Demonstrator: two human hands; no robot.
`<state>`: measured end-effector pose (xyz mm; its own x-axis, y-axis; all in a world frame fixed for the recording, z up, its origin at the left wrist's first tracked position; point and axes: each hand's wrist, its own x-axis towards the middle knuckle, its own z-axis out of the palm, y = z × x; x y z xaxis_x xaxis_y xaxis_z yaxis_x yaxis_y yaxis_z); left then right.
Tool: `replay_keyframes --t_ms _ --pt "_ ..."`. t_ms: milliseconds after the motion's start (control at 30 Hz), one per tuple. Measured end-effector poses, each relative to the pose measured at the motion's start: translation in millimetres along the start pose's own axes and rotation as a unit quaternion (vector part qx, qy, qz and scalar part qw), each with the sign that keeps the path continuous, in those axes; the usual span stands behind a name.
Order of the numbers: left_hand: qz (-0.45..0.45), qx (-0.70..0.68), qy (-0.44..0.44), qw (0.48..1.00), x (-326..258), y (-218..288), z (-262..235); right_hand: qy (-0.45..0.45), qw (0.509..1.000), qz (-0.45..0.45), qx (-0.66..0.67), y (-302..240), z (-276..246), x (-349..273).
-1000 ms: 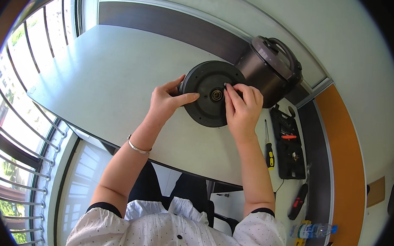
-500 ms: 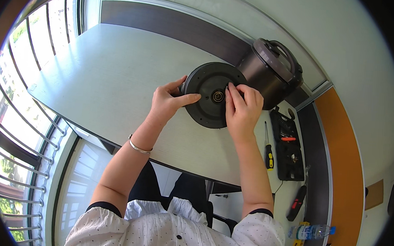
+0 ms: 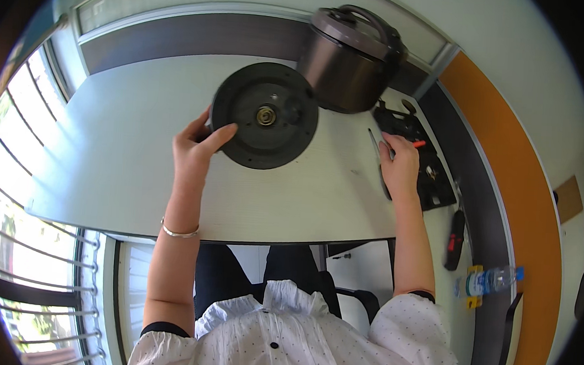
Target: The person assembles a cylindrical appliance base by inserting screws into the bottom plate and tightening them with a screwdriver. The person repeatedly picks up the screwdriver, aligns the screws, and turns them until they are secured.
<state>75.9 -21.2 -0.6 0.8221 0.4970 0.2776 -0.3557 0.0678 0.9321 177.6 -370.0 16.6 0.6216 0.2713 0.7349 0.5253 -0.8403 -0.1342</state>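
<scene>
The pale grey table filled the middle of the frame, curving from left to right under the fisheye. At the upper centre stood a dark brown cooker pot with a lid and carrying handle, tipped slightly toward the right. Just left of it, touching or nearly touching its wall, was the round black base plate, held on edge so its flat underside faced the camera, with a small brass hub at its centre.

The left hand gripped the plate at its lower left rim, thumb over the face and fingers behind it. The right hand lay well apart from the plate at centre right, curled loosely around a slim screwdriver with a red-tipped handle showing above the knuckles, beside an open black tool case.

By the look of it, the work was between fasteners: the plate steadied while a tool was fetched. The next move would call for bringing the tip squarely onto the hub without letting the plate slip.

At the lower right edge lay a clear plastic bottle with a blue cap and yellow label, on its side; its print was too small to read.
</scene>
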Motion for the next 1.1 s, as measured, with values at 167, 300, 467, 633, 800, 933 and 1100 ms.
replay_keyframes --t_ms 167,300,467,633,800,933,1100 --pt "0.008 0.008 0.012 1.000 -2 0 2 -0.176 0.971 0.093 -0.133 40 -5 -34" --pt "0.027 0.028 0.009 0.999 -4 -7 1 -0.207 0.960 0.107 -0.152 47 2 -51" --pt "0.035 0.017 0.003 0.999 -5 -8 1 -0.211 0.957 0.138 -0.146 49 14 -57" --pt "0.030 0.015 0.002 0.999 -5 -13 0 -0.192 0.965 0.141 -0.110 48 14 -60" --pt "0.026 0.016 0.003 1.000 -7 -12 0 -0.064 0.947 0.211 0.235 35 -16 -61" --pt "0.016 0.016 0.000 1.000 -9 -4 1 -0.047 0.688 0.329 0.644 -3 -67 -47" --pt "0.005 0.037 0.003 0.999 -9 -3 2 -0.135 0.529 0.187 0.817 -22 -85 -47"
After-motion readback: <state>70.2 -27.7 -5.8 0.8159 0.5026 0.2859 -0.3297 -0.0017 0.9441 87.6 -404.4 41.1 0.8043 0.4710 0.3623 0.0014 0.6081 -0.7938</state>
